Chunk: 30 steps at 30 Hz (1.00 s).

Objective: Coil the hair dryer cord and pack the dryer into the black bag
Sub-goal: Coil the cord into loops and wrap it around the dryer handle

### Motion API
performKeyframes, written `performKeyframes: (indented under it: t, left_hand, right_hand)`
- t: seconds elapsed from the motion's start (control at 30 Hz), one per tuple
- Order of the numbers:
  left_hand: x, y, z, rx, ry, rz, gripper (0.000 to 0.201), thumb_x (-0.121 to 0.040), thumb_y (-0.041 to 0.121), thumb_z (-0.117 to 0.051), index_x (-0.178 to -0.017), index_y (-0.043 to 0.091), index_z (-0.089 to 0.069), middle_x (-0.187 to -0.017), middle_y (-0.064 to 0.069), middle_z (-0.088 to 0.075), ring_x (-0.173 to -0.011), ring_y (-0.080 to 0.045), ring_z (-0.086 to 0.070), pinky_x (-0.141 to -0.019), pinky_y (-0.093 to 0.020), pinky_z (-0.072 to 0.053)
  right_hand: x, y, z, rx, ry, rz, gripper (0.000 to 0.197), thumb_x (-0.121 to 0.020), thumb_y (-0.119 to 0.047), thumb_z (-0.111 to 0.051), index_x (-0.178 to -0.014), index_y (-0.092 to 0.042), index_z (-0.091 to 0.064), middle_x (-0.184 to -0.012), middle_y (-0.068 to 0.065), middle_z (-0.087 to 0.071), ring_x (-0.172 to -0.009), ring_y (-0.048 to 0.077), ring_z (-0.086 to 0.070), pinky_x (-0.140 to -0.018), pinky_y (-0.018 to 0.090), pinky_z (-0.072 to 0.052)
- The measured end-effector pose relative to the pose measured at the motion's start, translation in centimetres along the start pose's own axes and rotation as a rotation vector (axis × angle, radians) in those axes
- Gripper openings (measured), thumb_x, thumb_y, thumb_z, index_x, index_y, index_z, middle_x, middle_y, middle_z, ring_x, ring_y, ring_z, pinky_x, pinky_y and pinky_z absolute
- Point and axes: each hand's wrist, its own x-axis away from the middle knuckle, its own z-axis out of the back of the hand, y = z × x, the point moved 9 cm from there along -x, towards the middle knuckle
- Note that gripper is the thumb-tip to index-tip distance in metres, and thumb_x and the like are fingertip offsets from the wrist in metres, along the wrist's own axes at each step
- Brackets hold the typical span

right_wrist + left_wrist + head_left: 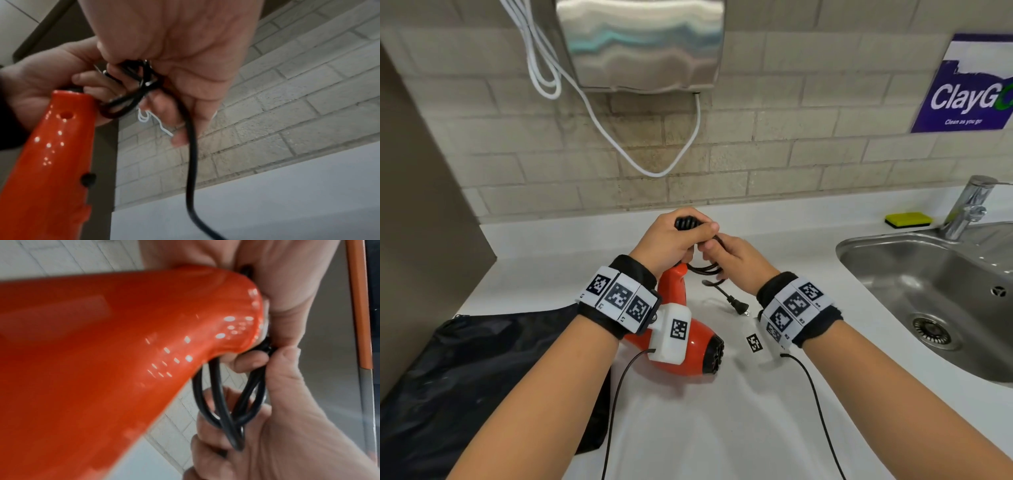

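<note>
The orange hair dryer [690, 353] lies tilted over the white counter, nozzle toward the right, handle [674, 286] pointing away from me. My left hand [698, 233] grips the handle's far end and the black cord collar. My right hand [717, 253] holds several loops of the black cord [705, 269] right beside it, fingers curled round them. The plug [739, 305] hangs loose just above the counter. In the left wrist view the handle [102, 353] fills the frame, with the cord loops [226, 402] beside it. The black bag [482, 377] lies flat at the left, partly under my left forearm.
A steel sink [859, 253] with a tap [969, 205] and a yellow sponge [909, 219] is at the right. A metal wall unit [640, 44] with a dangling white cable [654, 171] hangs on the brick wall ahead. A brown panel closes the left side.
</note>
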Motion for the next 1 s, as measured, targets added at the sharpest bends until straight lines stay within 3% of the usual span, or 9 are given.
performKeyframes:
  t: [0.07, 0.2, 0.3, 0.4, 0.63, 0.77, 0.83, 0.93, 1.0]
  left_hand:
    - [0.0, 0.1, 0.2, 0.002, 0.025, -0.005, 0.011, -0.085, 0.011, -0.061, -0.075, 0.016, -0.063, -0.047, 0.006, -0.052, -0.036, -0.007, -0.035, -0.039, -0.016, -0.031]
    - [0.0, -0.2, 1.0, 0.065, 0.075, 0.014, 0.011, -0.085, 0.006, -0.059, -0.078, 0.014, -0.063, -0.049, 0.003, -0.053, -0.036, -0.007, -0.035, -0.039, -0.015, -0.030]
    - [0.1, -0.3, 0.8, 0.061, 0.044, 0.035, 0.012, -0.084, 0.002, -0.058, -0.085, 0.014, -0.063, -0.049, 0.005, -0.053, -0.036, -0.006, -0.034, -0.039, -0.015, -0.030]
    - [0.1, -0.3, 0.2, -0.006, -0.001, 0.049, 0.015, -0.083, 0.004, -0.060, -0.092, 0.015, -0.066, -0.050, 0.006, -0.055, -0.037, -0.007, -0.035, -0.040, -0.016, -0.030]
    - [0.3, -0.1, -1.1, -0.078, -0.110, 0.098, 0.022, -0.082, 0.005, -0.062, -0.098, 0.020, -0.065, -0.061, 0.004, -0.067, -0.039, -0.006, -0.035, -0.041, -0.016, -0.032]
    - [0.6, 0.2, -1.5, -0.075, -0.133, 0.098, 0.015, -0.083, 0.002, -0.059, -0.089, 0.013, -0.066, -0.052, 0.007, -0.064, -0.039, -0.007, -0.033, -0.041, -0.017, -0.029]
    - [0.6, 0.1, -1.1, -0.049, -0.088, 0.097, 0.012, -0.082, 0.002, -0.059, -0.086, 0.011, -0.066, -0.055, 0.004, -0.066, -0.039, -0.008, -0.033, -0.041, -0.017, -0.029]
    - [0.5, -0.1, -0.6, -0.006, -0.013, 0.095, 0.012, -0.082, 0.001, -0.060, -0.082, 0.012, -0.065, -0.058, 0.002, -0.068, -0.037, -0.008, -0.033, -0.039, -0.018, -0.028]
    - [0.5, -0.1, -0.5, 0.018, -0.002, 0.097, 0.014, -0.082, 0.000, -0.060, -0.082, 0.013, -0.065, -0.058, 0.002, -0.068, -0.036, -0.007, -0.032, -0.039, -0.017, -0.028]
  right_hand:
    - [0.3, 0.8, 0.5, 0.080, 0.032, -0.013, 0.030, -0.097, -0.030, -0.035, -0.070, -0.029, -0.047, -0.066, -0.008, -0.045, -0.061, 0.005, -0.042, -0.057, 0.011, -0.036]
    - [0.8, 2.9, 1.7, -0.009, 0.112, -0.056, 0.035, -0.095, -0.031, -0.034, -0.064, -0.022, -0.048, -0.067, -0.004, -0.046, -0.064, 0.008, -0.042, -0.063, 0.014, -0.035]
    - [0.4, 2.4, 3.3, 0.085, 0.177, -0.037, 0.033, -0.095, -0.022, -0.038, -0.062, -0.021, -0.044, -0.063, 0.004, -0.041, -0.061, 0.015, -0.037, -0.061, 0.022, -0.032]
    - [-0.3, 0.5, 5.6, 0.081, 0.293, 0.009, 0.032, -0.095, -0.014, -0.041, -0.063, -0.018, -0.045, -0.055, -0.003, -0.035, -0.053, 0.011, -0.033, -0.051, 0.014, -0.030]
    - [-0.3, -2.6, 6.3, 0.056, 0.397, 0.146, 0.035, -0.095, -0.011, -0.043, -0.062, -0.024, -0.043, -0.056, -0.011, -0.040, -0.050, -0.006, -0.044, -0.054, 0.010, -0.034]
    - [-0.5, -1.7, 6.1, 0.026, 0.383, 0.147, 0.024, -0.095, -0.012, -0.043, -0.072, -0.011, -0.051, -0.062, -0.004, -0.046, -0.058, -0.002, -0.043, -0.059, 0.012, -0.035]
    - [-0.5, 0.0, 5.9, -0.006, 0.369, 0.106, 0.026, -0.096, -0.014, -0.041, -0.073, -0.013, -0.052, -0.065, -0.002, -0.048, -0.064, 0.011, -0.044, -0.064, 0.018, -0.036]
    - [0.1, 3.5, 5.1, -0.001, 0.320, 0.003, 0.022, -0.095, -0.011, -0.043, -0.077, -0.017, -0.055, -0.076, -0.004, -0.053, -0.070, 0.005, -0.047, -0.068, 0.014, -0.037]
    - [0.9, 6.3, 4.0, 0.084, 0.260, -0.103, 0.014, -0.093, -0.009, -0.046, -0.097, -0.010, -0.059, -0.095, 0.000, -0.053, -0.073, 0.000, -0.045, -0.070, 0.018, -0.036]
